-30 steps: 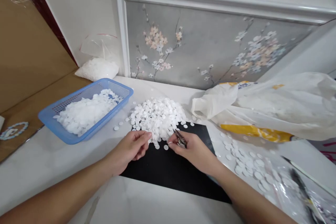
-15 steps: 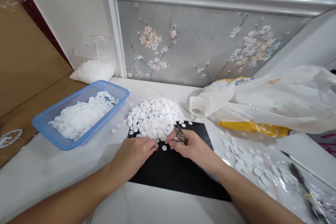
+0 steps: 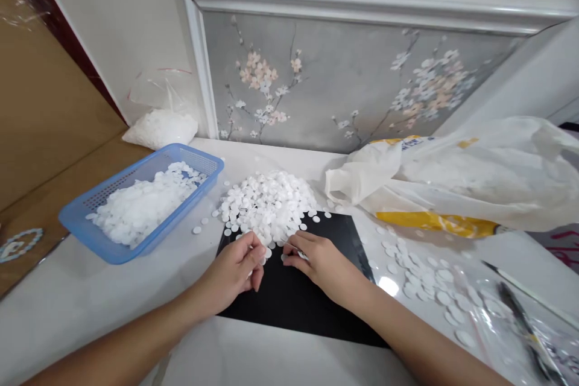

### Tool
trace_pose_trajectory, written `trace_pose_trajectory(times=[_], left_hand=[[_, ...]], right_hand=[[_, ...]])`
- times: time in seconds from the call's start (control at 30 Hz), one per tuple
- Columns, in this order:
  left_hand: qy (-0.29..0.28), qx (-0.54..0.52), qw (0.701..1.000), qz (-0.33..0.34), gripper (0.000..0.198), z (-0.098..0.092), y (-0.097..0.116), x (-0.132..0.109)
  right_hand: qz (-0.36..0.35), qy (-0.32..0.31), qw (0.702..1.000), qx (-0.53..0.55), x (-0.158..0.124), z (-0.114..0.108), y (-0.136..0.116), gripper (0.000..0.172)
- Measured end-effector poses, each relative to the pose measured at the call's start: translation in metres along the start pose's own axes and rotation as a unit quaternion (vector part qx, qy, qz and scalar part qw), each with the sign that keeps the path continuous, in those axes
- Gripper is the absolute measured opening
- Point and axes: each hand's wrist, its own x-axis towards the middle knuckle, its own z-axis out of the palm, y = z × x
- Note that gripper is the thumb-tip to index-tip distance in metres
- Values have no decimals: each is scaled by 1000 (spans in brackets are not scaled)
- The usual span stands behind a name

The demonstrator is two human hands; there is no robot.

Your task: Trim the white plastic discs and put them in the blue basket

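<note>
Your hands sit by the near edge of the pile of white discs.
The pile lies mid-table, partly on the far side of the black mat. Your left hand's fingers are bent in narrow, and your right hand's curl around some white; I can't tell how tight either grip is, or all it holds. A knuckle bump could make discs slide onto the table. Each disc is round, so it points nowhere and has no long axis; the pile looks wider left to right.
</note>
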Motion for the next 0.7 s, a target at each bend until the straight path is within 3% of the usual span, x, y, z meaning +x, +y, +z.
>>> trace_pose_trajectory(times=[0.3, 0.57, 0.7], left_hand=[[-14, -56, 998, -25, 30, 3, 2, 4], [-26, -46, 998, -21, 33, 3, 5, 2], [-23, -35, 999, -21, 31, 4, 7, 1]], right_hand=[[69, -1, 996, 60, 2, -4, -4, 5], [65, 13, 997, 29, 2, 0, -7, 14], [103, 27, 977, 183, -2, 0, -7, 14]])
